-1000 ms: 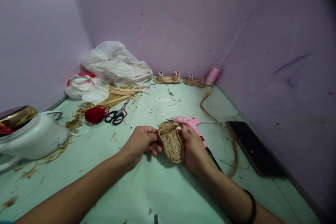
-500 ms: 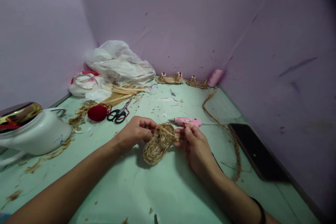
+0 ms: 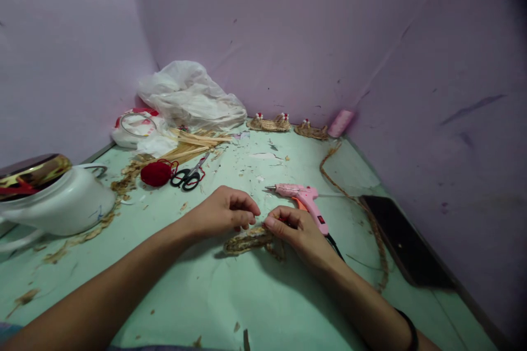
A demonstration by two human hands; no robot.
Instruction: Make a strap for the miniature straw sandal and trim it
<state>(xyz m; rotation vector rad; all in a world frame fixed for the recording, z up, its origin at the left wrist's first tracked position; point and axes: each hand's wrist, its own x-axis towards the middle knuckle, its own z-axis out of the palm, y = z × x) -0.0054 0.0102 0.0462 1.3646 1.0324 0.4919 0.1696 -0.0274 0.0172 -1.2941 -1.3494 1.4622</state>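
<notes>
A small woven straw slipper lies tilted on its side on the table below my hands, with a braided strap at its right end. My left hand is just above it, fingers curled in towards the thumb; whatever they pinch is too small to make out. Close by on the right, my right hand has thumb and forefinger pressed together over the slipper's upper edge. A bit of red yarn shows inside its curled fingers. Beyond that hand lies a pink glue gun.
Scissors and a red yarn ball lie left of centre. A white pot stands far left. On the right are a braided cord and a dark phone. Finished-looking slippers line the back wall.
The slipper has gone from being held up, sole showing, to lying tipped lower down. Both hands have come closer together, and more of the glue gun is uncovered. The view has shifted slightly.
</notes>
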